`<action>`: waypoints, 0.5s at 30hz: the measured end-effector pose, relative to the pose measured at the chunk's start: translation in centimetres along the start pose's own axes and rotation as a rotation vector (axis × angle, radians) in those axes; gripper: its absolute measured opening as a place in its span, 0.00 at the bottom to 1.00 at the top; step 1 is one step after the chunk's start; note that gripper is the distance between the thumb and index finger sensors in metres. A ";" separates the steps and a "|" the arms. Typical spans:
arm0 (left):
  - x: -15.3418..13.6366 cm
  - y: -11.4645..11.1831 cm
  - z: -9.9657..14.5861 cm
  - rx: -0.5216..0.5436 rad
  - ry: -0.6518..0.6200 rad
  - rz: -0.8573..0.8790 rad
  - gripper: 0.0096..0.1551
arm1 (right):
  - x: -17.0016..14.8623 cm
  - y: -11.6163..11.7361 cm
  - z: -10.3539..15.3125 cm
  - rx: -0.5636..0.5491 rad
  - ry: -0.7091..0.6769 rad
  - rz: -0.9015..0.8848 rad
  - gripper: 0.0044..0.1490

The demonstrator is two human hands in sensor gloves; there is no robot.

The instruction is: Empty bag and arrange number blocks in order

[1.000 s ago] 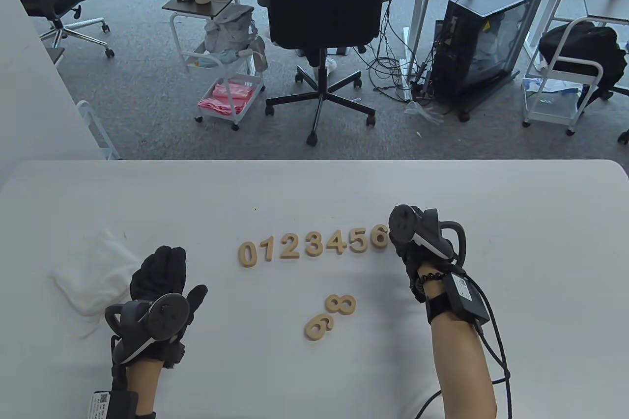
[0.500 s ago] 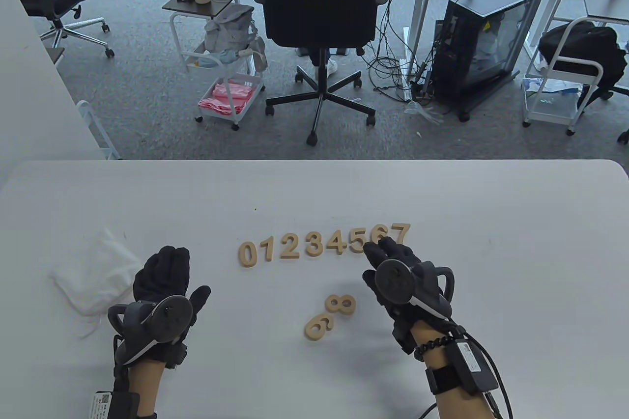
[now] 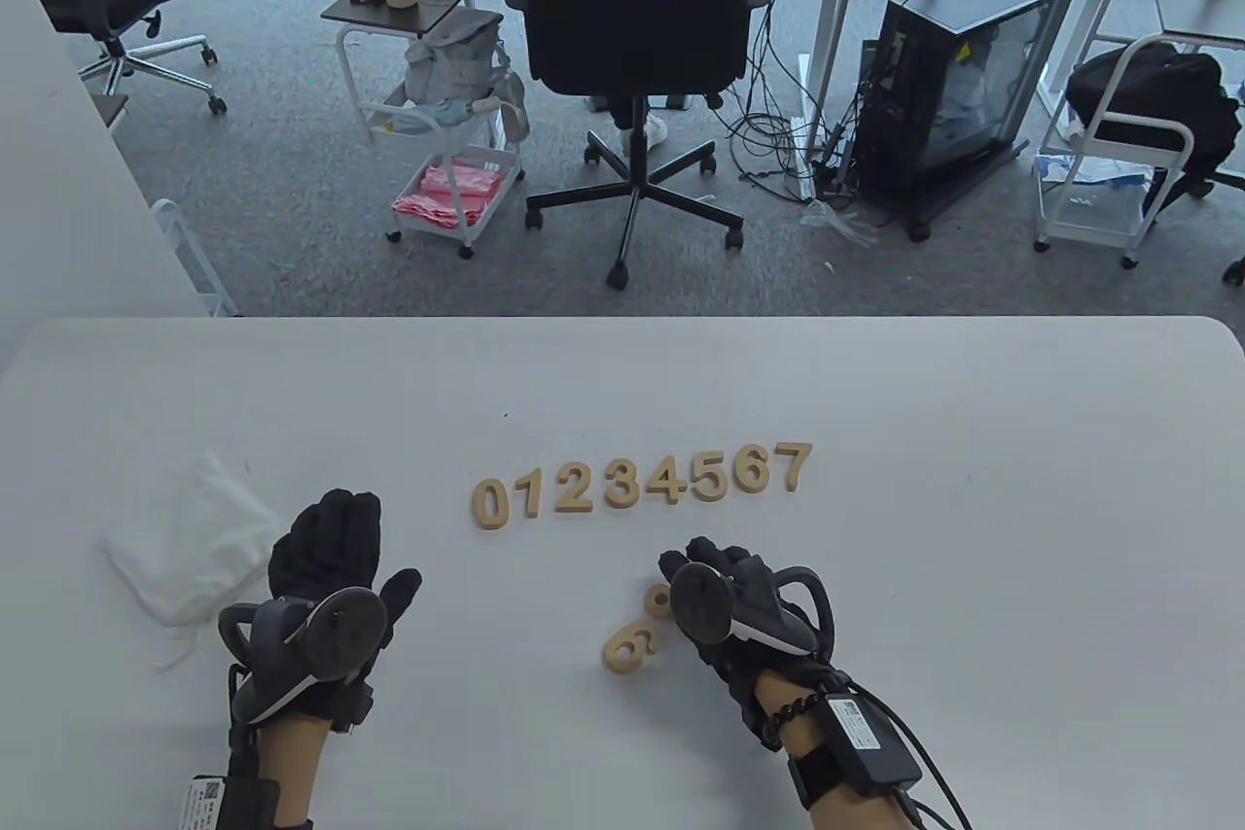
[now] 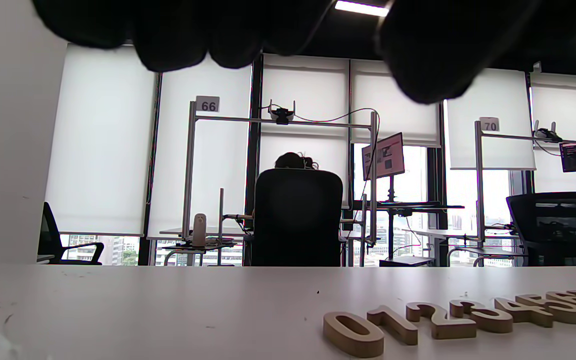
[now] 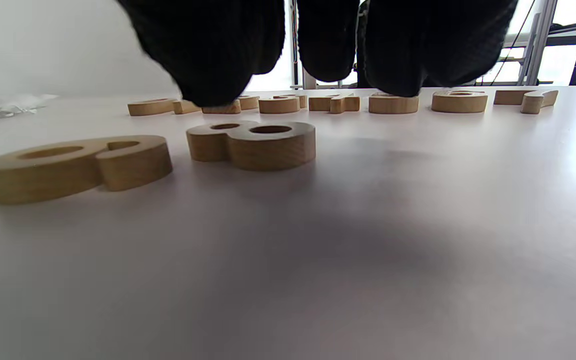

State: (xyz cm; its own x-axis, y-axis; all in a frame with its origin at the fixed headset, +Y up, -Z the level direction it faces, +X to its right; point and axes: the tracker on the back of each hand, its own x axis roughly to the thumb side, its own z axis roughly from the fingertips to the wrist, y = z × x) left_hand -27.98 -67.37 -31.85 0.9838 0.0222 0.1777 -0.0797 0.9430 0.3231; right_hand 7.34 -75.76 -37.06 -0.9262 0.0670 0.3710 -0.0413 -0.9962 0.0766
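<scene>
Lining up: 8 blocks in row (image 3: 642, 483); 2 loose blocks (image 3: 634, 646).

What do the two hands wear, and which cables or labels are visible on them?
Both the left hand and right hand wear black knit gloves with a dark grey round tracker on the back. The right wrist carries a black bead bracelet, a labelled black box and a black cable; the left forearm carries a labelled box.

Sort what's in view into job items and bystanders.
Job:
row of wooden number blocks 0 to 7
loose wooden 8 block
loose wooden 9 block
crumpled white bag

Lying about:
black office chair
black computer case
white trolley with pink cloth
</scene>
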 end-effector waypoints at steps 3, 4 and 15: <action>0.1 -0.1 0.0 -0.003 -0.002 -0.004 0.51 | 0.2 0.4 -0.2 0.013 -0.006 -0.002 0.38; 0.1 -0.1 0.0 -0.003 -0.001 -0.004 0.51 | 0.2 0.5 -0.2 0.015 -0.007 0.000 0.38; 0.0 0.0 0.0 -0.004 0.003 0.000 0.51 | 0.6 1.5 -0.6 0.053 -0.009 0.038 0.38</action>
State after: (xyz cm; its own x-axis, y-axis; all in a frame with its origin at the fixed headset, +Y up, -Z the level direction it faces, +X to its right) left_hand -27.97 -67.38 -31.89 0.9843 0.0237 0.1749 -0.0794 0.9445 0.3189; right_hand 6.50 -77.24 -37.25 -0.9234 0.0304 0.3826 0.0136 -0.9936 0.1117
